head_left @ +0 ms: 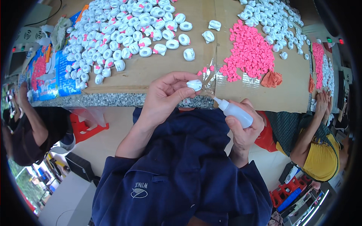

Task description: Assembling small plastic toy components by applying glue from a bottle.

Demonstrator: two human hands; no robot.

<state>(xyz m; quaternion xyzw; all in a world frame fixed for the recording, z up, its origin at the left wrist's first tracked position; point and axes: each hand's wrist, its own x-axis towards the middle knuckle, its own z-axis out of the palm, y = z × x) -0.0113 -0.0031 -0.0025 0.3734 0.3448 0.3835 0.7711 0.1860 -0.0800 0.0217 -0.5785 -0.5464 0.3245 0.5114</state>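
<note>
My left hand [167, 94] pinches a small white plastic piece [194, 85] between thumb and fingers, above the table's front edge. Close by on the right, my right hand [247, 124] is wrapped round a squeeze bottle [238, 113], whitish and translucent. Its narrow nozzle tilts up and left toward the white piece, with a gap between them. Just beyond my hands lie a few loose pink pieces [205, 70]. A large heap of small pink pieces [249, 51] spreads to the right. White pieces with pink bits on them [132, 35] cover the table's far left.
More white pieces [273, 19] are heaped at the far right. A crumpled orange scrap [272, 79] rests beside the pink heap. Cardboard [151, 73] covers the speckled stone tabletop [124, 99]. Co-workers sit on both sides, one in a yellow sleeve [320, 160]. A red stool [85, 128] stands at left.
</note>
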